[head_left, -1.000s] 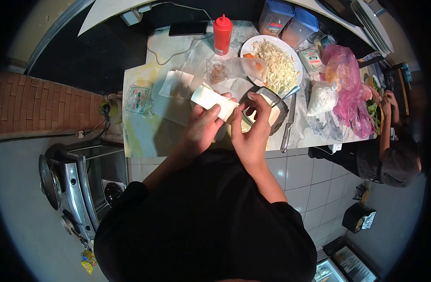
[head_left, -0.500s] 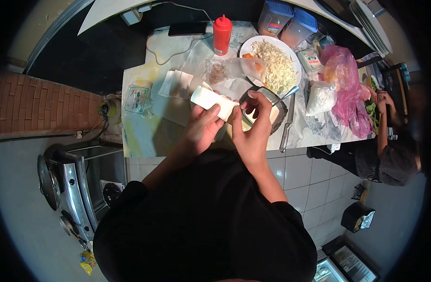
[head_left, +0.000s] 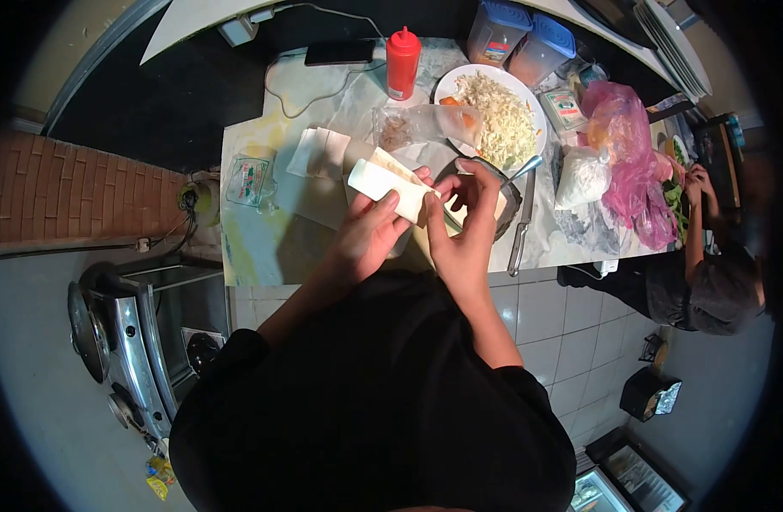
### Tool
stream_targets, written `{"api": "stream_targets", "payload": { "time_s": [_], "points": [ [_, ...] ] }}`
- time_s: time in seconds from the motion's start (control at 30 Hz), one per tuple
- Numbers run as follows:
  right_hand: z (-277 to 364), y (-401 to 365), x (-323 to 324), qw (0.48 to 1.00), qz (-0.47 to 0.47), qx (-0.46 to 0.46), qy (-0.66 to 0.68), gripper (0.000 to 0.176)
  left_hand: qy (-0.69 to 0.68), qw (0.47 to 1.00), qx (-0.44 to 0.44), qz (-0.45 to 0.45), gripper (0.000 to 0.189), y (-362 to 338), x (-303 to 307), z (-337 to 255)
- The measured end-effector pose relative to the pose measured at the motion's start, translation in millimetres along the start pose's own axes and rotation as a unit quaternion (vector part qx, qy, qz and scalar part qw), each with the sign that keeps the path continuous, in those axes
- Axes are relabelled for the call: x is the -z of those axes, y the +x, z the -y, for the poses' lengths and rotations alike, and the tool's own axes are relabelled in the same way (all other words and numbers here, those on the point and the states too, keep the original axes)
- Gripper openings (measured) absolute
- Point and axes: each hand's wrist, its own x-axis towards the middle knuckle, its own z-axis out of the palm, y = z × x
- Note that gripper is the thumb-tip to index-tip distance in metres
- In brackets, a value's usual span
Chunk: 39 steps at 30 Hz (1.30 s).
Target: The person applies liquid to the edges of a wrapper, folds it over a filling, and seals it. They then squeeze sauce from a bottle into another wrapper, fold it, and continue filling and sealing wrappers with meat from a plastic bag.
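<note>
My left hand [head_left: 370,239] grips a folded stack of thin, pale sheets that look like spring roll wrappers [head_left: 381,186], thumb pressed on top. At the right end of that stack, my right hand [head_left: 461,243] pinches a corner between thumb and fingertips. A beige upper layer stands partly apart from the white face. Just behind my right hand is a dark-rimmed bowl [head_left: 511,209] with a spoon [head_left: 523,169] in it, partly hidden by the fingers. More pale sheets [head_left: 319,154] lie on the table beyond my left hand.
A white plate [head_left: 541,128] of shredded cabbage and carrot sits behind the bowl. Nearby are a knife [head_left: 519,243], a red squeeze bottle [head_left: 403,64], a clear bag [head_left: 400,128], a pink plastic bag [head_left: 622,154] and a white bag [head_left: 583,179]. At right, another person's hands [head_left: 698,181] handle greens.
The beige layer of the held stack has lifted and shows wider along its upper edge. Both my hands stay nearly in place. The other person's hands have shifted slightly.
</note>
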Motion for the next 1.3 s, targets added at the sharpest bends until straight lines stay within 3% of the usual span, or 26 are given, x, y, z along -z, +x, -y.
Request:
{"api": "stream_targets", "payload": {
  "time_s": [0.17, 0.4, 0.67, 0.83, 1.07, 1.13, 1.3],
  "points": [
    [-8, -1, 0, 0.999, 0.009, -0.013, 0.050, 0.050, 0.004, 1.000, 0.012, -0.019, 0.042, 0, 5, 1],
    [-10, -2, 2, 0.989, 0.021, -0.043, 0.138, 0.052, 0.116, 0.992, 0.027, -0.039, 0.035, -5, 25, -2],
    [-16, -1, -3, 0.992, 0.060, -0.018, 0.113, 0.062, 0.131, 0.991, -0.001, -0.040, 0.037, -3, 18, 3],
    [-18, 1, 2, 0.975, 0.075, -0.093, 0.189, 0.060, 0.160, 0.986, 0.020, -0.050, 0.039, -6, 20, 0],
    [-17, 1, 3, 0.981, 0.082, -0.071, 0.160, 0.050, 0.175, 0.983, 0.025, -0.049, 0.042, -7, 19, -9],
    [-17, 1, 5, 0.980, 0.096, -0.073, 0.160, 0.048, 0.125, 0.990, 0.013, -0.070, 0.031, -7, 19, -9],
    [-15, 0, 3, 0.975, 0.098, -0.088, 0.179, 0.048, 0.118, 0.990, -0.003, -0.074, 0.028, -3, 20, -7]
  ]
}}
